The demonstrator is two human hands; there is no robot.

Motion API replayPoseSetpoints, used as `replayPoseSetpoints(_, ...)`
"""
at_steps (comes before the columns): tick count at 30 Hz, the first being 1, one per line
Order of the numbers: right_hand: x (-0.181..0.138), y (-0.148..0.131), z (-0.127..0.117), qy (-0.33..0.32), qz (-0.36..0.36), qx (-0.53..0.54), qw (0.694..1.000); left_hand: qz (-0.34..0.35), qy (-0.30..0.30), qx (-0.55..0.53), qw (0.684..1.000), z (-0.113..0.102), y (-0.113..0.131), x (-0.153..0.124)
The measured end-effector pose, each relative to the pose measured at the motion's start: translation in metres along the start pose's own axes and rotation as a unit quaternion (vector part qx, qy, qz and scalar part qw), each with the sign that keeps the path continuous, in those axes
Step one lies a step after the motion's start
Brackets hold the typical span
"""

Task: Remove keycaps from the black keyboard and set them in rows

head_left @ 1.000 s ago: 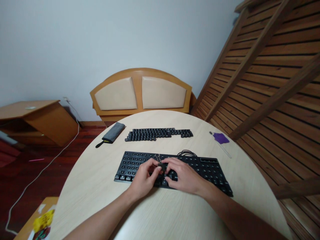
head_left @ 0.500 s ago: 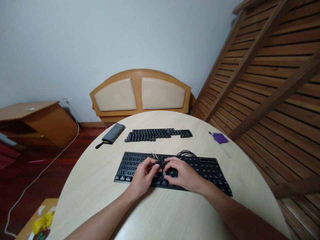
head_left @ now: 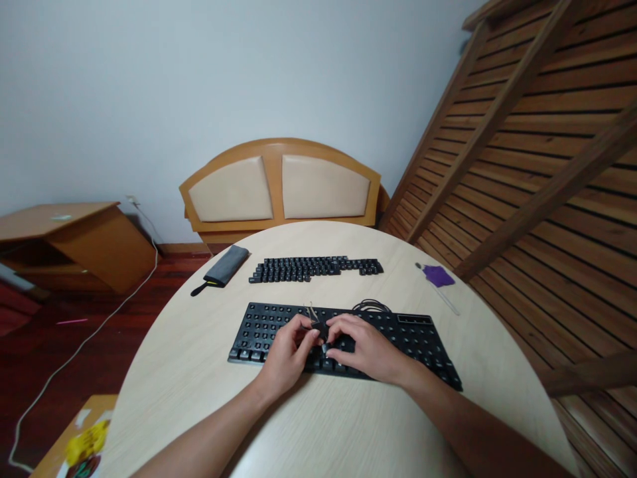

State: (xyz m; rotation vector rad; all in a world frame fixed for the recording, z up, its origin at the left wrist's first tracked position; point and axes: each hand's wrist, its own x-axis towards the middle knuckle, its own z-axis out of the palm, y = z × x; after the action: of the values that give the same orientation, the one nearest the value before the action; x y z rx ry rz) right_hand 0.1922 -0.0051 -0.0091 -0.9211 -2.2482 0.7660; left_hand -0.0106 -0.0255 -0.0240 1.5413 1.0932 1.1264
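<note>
A black keyboard [head_left: 279,318] lies on the table in front of me, most of its keycaps off and a bottom row still fitted at its front left. Over its middle, my left hand [head_left: 291,348] is closed, thumb and fingers pinching a small black tool with thin wire prongs, which looks like a keycap puller [head_left: 318,326]. My right hand [head_left: 361,348] curls against the puller's other side, its thumb and forefinger closed around a small dark keycap [head_left: 326,347] at the lower end. The fingers partly hide both small things.
Loose black keycaps [head_left: 293,269] lie in rows beyond the keyboard. A grey pouch [head_left: 226,265] rests at the left, and a purple cloth [head_left: 438,275] with a thin white-handled brush [head_left: 445,299] at the right. A coiled cable [head_left: 372,305] sits behind the keyboard.
The puller tips slightly, its wire prongs shifting a little to the right. Both hands stay over the same spot of the keyboard.
</note>
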Motion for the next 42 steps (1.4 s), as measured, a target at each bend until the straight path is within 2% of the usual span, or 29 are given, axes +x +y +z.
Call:
replayPoseSetpoints(8, 0.001, -0.002, -0.001, -0.020, -0.029, -0.007, 0.999, -0.031, 0.020, 0.023, 0.999, 0.001, 0.003, -0.001)
replayPoseSetpoints(21, 0.001, 0.004, 0.002, -0.010, -0.045, -0.017, 0.999, -0.012, 0.012, 0.043, 0.999, 0.001, 0.000, -0.003)
replayPoseSetpoints(26, 0.002, 0.003, 0.000, -0.011, -0.053, 0.020, 0.998, -0.002, 0.005, 0.053, 0.999, 0.003, 0.000, -0.003)
replayPoseSetpoints(31, 0.006, -0.004, -0.008, 0.055, 0.036, 0.067, 0.996, 0.017, 0.037, 0.081, 0.996, 0.002, 0.002, -0.004)
replayPoseSetpoints(35, 0.020, 0.002, -0.019, 0.114, 0.084, 0.043, 0.989, 0.030, 0.053, 0.133, 0.989, 0.002, 0.007, -0.005)
replayPoseSetpoints(37, 0.033, 0.010, -0.024, 0.114, 0.097, 0.008, 0.989, 0.029, 0.056, 0.143, 0.988, 0.002, 0.009, -0.005)
replayPoseSetpoints(42, 0.076, 0.030, -0.029, 0.063, 0.118, -0.159, 0.978, 0.029, 0.059, 0.148, 0.987, 0.003, 0.006, -0.004)
